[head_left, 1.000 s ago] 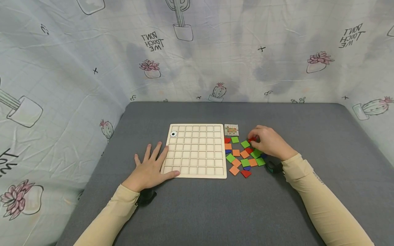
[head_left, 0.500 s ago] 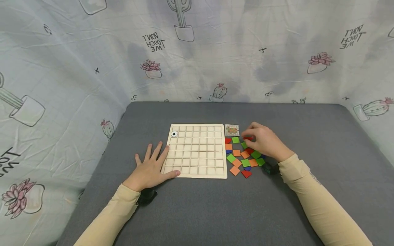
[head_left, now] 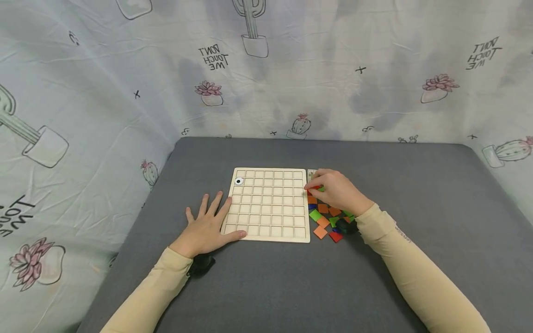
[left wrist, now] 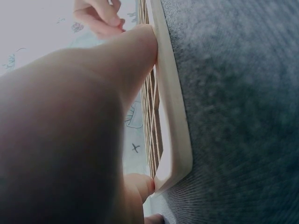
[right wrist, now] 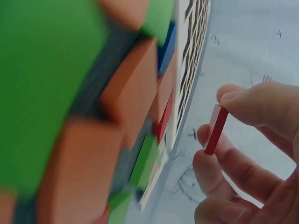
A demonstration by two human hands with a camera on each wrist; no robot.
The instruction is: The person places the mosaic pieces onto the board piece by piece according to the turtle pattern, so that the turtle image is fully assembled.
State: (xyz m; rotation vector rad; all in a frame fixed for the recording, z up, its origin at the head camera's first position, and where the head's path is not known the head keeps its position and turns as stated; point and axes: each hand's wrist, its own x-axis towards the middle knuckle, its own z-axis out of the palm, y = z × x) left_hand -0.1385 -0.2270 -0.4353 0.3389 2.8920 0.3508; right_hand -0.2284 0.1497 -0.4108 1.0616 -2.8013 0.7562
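Observation:
A pale wooden grid board (head_left: 268,205) lies on the grey table, with a round white eye piece (head_left: 238,181) in a cell at its upper left. My left hand (head_left: 208,229) rests spread on the board's left edge, its thumb on the near rim in the left wrist view. Between thumb and fingertips, my right hand (head_left: 337,188) pinches a red tile (right wrist: 216,129), raised above the loose tiles by the board's right edge. Orange tiles (head_left: 320,231), green tiles (head_left: 315,215) and a red tile (head_left: 336,237) lie there; the right hand and wrist hide others.
A small printed pattern card (head_left: 311,173) lies at the board's upper right corner, mostly covered by the right hand. Around the board spreads the grey tabletop (head_left: 266,282). A printed cloth (head_left: 333,69) hangs behind and at the sides.
Holding the red tile, my right hand has moved left from over the tile pile to the board's right edge. The left hand stays on the board. The head view has shifted slightly.

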